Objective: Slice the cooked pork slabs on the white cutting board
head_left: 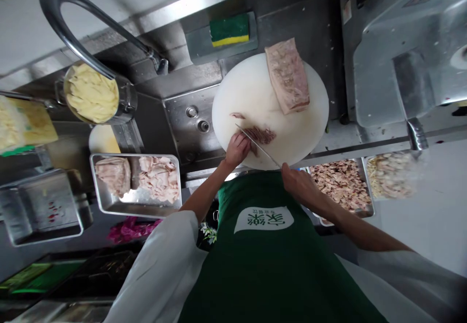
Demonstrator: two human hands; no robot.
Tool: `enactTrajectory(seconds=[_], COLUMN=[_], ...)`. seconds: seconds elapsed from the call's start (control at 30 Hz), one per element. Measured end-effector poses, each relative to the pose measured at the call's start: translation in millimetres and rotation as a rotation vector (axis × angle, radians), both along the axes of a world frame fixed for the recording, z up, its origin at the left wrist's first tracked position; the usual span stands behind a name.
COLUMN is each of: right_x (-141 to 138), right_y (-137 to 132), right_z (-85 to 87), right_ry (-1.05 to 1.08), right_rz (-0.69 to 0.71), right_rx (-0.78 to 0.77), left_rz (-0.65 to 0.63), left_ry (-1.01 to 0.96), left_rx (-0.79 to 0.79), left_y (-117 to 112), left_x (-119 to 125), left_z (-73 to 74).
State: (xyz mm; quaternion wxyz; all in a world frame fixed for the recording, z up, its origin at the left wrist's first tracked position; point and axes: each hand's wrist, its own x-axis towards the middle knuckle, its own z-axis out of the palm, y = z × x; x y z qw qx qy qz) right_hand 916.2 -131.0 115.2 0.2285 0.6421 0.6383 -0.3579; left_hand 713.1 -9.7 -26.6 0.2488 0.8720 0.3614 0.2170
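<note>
My right hand (297, 183) is closed round the handle of a kitchen knife (263, 151), whose blade slants up and left across the round white cutting board (233, 89). With bent fingers, my left hand (238, 149) presses a piece of meat on the board, right beside the blade; my fingers hide most of that piece. Thin strips of cut meat (265, 135) lie on the far side of the blade. A small sliver of meat (238, 115) sits apart from them. Farther back, a large pale slab of pork (288, 77) rests on the board.
A sink (186, 133) and a curved faucet (87, 14) are at the left. A pot (126, 101) holds pale yellow slices. One metal tray (134, 211) holds meat; another tray (368, 196) holds chopped meat. A sponge (229, 28) lies behind the board.
</note>
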Motion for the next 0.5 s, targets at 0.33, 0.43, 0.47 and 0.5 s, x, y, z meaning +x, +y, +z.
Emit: enactTrajectory(seconds=[0.33,0.43,0.47,0.5], right_x=[18,15,10,3], right_y=[12,4,9,17], right_z=[2.9,5.6,2.1,-2.9], right_ry=[0.043,0.029,0.023,0.022], right_rz=[0.032,0.040,0.041,0.043], right_rx=[0.069,0.003,-0.007,-0.002], left_rz=[0.039,0.035,0.041,0.044], left_ry=[-0.037,-0.028,-0.030,-0.033], left_rx=[-0.044,-0.067,-0.073,-0.078], left_y=[-4,-3,-3,-3], left_x=[0,1,0,0], left_z=[-6.1,-4.2,-3.3,-2.4])
